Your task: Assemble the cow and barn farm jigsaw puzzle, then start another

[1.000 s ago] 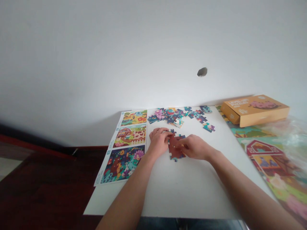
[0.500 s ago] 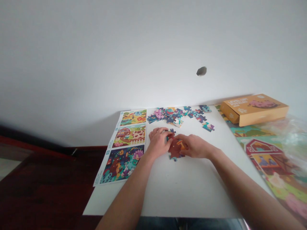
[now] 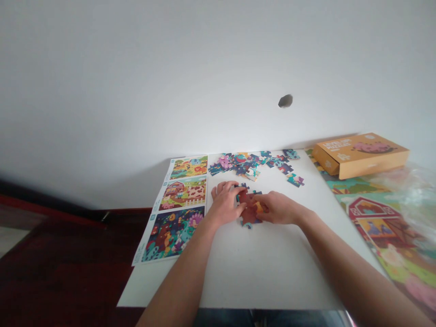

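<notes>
Several joined jigsaw puzzle pieces (image 3: 250, 212), mostly brown with dark blue and teal edges, lie flat on the white table between my hands. My left hand (image 3: 225, 203) rests at their left side, its thumb and index finger bent around the upper left piece. From the right, my right hand (image 3: 277, 207) has its thumb and index finger closed on a piece with an orange figure, at the right part of the cluster. My fingers partly cover both pieces.
Loose puzzle pieces (image 3: 252, 163) are scattered along the wall. A reference sheet (image 3: 139, 254) with three pictures lies left. At right are an orange puzzle box (image 3: 371, 154), a farm-themed puzzle (image 3: 378, 227) and clear plastic wrap (image 3: 417, 190). The wall (image 3: 170, 81) has a hole.
The thumb and index finger of my left hand are a little further apart, showing more of the brown area. My right hand's fingers have shifted slightly over the orange figure.
</notes>
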### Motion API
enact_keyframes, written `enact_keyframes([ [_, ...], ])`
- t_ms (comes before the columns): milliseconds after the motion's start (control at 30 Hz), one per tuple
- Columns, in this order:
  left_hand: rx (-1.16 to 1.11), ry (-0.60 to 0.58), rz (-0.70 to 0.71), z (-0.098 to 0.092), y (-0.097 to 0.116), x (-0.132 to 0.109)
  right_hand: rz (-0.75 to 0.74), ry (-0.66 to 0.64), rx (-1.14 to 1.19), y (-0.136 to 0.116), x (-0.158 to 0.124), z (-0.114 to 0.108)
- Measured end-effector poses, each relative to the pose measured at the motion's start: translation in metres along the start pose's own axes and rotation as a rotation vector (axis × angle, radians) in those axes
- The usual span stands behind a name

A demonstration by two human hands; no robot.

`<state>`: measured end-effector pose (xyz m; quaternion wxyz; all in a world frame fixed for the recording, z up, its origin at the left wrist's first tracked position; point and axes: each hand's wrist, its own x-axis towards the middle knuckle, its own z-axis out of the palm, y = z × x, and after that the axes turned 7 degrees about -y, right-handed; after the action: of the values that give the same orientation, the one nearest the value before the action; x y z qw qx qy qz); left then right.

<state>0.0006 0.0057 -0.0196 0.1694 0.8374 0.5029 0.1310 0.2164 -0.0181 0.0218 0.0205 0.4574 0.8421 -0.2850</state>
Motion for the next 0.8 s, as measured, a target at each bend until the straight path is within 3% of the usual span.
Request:
enact_keyframes([
  [133,0.002,0.0,0.001,0.001,-0.001,0.0,-0.012,0.036,0.003,0.001,0.0,0.0],
  [333,0.008,0.02,0.009,0.002,-0.001,0.0,-0.114,0.248,0.095,0.003,-0.004,-0.003],
  [400,0.006,0.014,0.005,0.002,0.0,0.0,-0.128,0.24,0.116,0.005,-0.004,-0.002],
  [533,-0.007,-0.001,-0.003,0.001,0.0,0.001,-0.154,0.084,0.14,0.006,0.0,0.002],
  [600,-0.012,-0.001,-0.004,0.001,0.0,0.001,-0.136,0.132,0.133,0.007,0.001,0.001],
  [700,-0.013,-0.013,-0.003,0.001,0.001,0.0,-0.064,0.321,0.139,0.011,0.001,0.0],
  [733,-0.015,-0.021,0.001,0.0,0.002,0.0,-0.044,0.344,0.145,0.013,0.001,0.0],
  [800,-0.018,-0.042,0.013,-0.001,0.004,0.0,-0.044,0.27,0.152,0.016,0.001,0.001],
])
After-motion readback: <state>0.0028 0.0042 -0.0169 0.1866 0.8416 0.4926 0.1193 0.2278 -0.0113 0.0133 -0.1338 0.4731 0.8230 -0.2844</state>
